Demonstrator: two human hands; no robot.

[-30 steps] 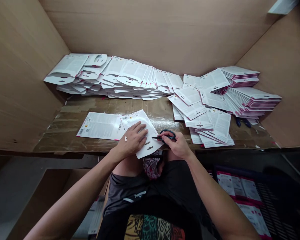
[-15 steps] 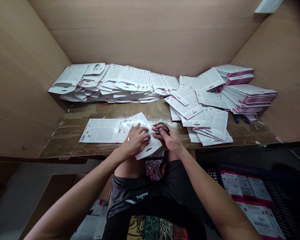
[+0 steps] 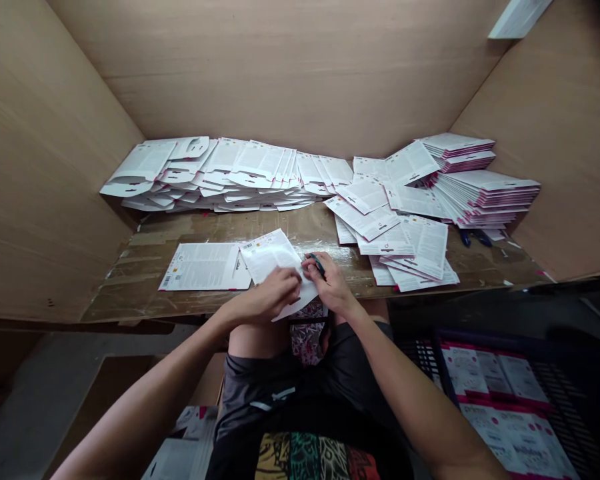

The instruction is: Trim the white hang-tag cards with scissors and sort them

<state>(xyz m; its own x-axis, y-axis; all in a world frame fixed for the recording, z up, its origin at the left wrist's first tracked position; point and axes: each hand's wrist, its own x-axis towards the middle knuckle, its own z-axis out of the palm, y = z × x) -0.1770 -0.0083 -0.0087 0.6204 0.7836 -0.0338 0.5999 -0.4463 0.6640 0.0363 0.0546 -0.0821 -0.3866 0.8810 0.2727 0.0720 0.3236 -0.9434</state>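
Observation:
A white printed packet [image 3: 270, 257] lies slanted at the table's front edge, its rounded flap jutting over my lap. My left hand [image 3: 275, 292] rests over the flap with its fingers curled together; motion blurs them, and what they grip, if anything, is hidden. Just to the right, my right hand [image 3: 327, 280] is closed around small dark scissors [image 3: 316, 263], beside the packet's right edge. Another white packet [image 3: 203, 267] lies flat on the left, partly under the slanted one.
Overlapping white packets [image 3: 255, 163] line the back of the brown table [image 3: 165, 227]. More packets [image 3: 423, 243] are piled at right, near dark blue-handled tools [image 3: 475, 237]. Wooden panels [image 3: 280, 73] enclose the table. A blue crate [image 3: 425, 353] with packages stands below right.
My left hand has drawn its spread fingers together over the flap. My right hand has turned with the scissors and moved slightly closer to the left hand. The camera view has shifted slightly.

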